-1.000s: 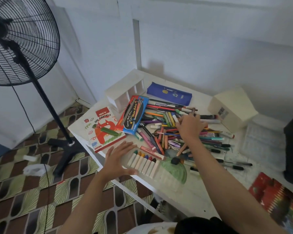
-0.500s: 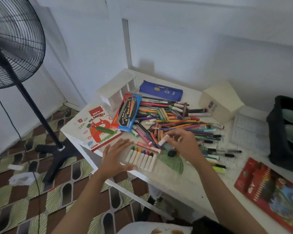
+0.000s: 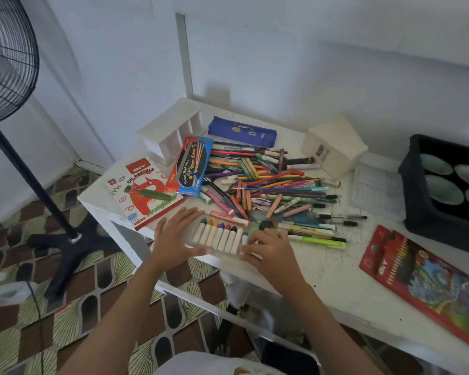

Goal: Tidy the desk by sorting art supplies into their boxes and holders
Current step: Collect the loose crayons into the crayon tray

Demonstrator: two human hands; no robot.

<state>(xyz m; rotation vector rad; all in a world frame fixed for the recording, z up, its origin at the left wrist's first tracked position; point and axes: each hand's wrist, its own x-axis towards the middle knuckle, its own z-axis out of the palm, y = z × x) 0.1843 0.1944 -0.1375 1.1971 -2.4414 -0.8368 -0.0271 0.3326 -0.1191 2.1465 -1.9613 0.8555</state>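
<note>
- Bracing the clear tray of oil pastels (image 3: 220,243) at the near edge of the desk (image 3: 322,272), my left hand (image 3: 173,236) lay open. Its fingers were straight and spread at the tray's left end, and the thumb stretched along the tray's near side.
- My right hand (image 3: 271,250) sat at the tray's right end with its fingers bent down onto it. I could not tell whether they pinched the last, blue-tipped pastel (image 3: 245,237) or only touched the tray.
- The pastels lay side by side in the tray, their coloured tips pointing toward the far edge.
- The OIL PASTELS box (image 3: 141,190) lay flat by the left corner, just beyond my left hand.
- The water colour pencil box (image 3: 190,166) lay beside it, its right side against the pile.
- A loose pile of pens, markers and pencils (image 3: 268,185) covered the middle of the desk, just beyond the tray.
- A white compartment holder (image 3: 171,131) and a blue pencil case (image 3: 241,132) sat along the far edge, with a cream box (image 3: 333,146) further right.
- A black crate (image 3: 414,201) holding pale green bowls (image 3: 441,189) stood at the right edge.
- A red coloured pencil box (image 3: 423,282) lay flat toward the near right corner.
- A black standing fan (image 3: 8,58) stood on the floor off the desk's left side.
</note>
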